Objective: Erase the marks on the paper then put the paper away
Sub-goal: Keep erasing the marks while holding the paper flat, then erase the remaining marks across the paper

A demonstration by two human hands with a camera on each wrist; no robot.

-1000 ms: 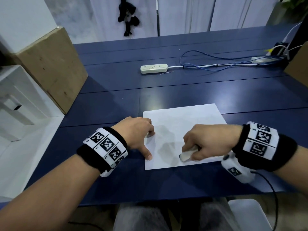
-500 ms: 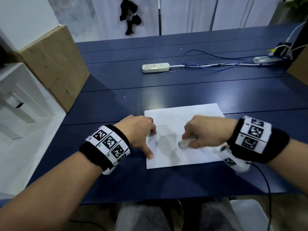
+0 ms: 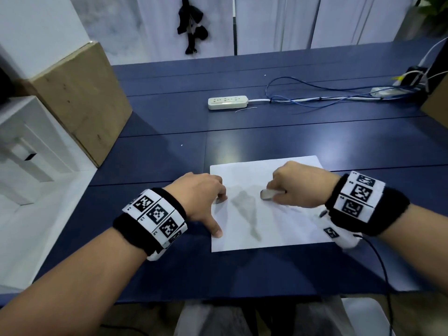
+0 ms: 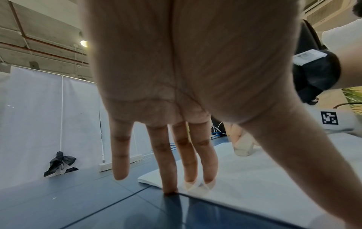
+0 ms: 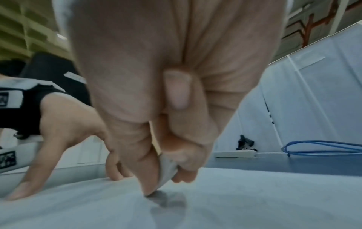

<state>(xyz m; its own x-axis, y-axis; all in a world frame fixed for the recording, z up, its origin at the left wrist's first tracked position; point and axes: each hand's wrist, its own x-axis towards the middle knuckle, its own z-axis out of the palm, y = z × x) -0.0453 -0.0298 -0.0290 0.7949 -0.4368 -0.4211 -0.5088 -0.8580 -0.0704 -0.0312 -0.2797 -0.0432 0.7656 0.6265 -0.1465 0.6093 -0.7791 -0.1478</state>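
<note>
A white sheet of paper (image 3: 286,229) lies flat on the dark blue table (image 3: 169,146) near its front edge. My left hand (image 3: 201,197) presses the paper's left edge with straight fingers (image 4: 208,167) and thumb spread. My right hand (image 3: 298,187) grips a pale eraser (image 3: 268,194) in a fist and holds its tip down on the middle of the sheet. In the right wrist view the eraser (image 5: 165,172) touches the paper (image 5: 254,201) beside a grey shadowed patch. In the left wrist view the eraser (image 4: 243,147) stands on the paper (image 4: 254,178) past my thumb.
A white power strip (image 3: 228,102) with blue cables (image 3: 315,98) lies further back on the table. A wooden box (image 3: 80,98) stands at the left edge beside a white shelf unit (image 3: 26,151). White curtains hang behind the table.
My right hand has slid the eraser away from me across the paper, from near its front edge to its middle. The left hand has stayed pressing the left edge.
</note>
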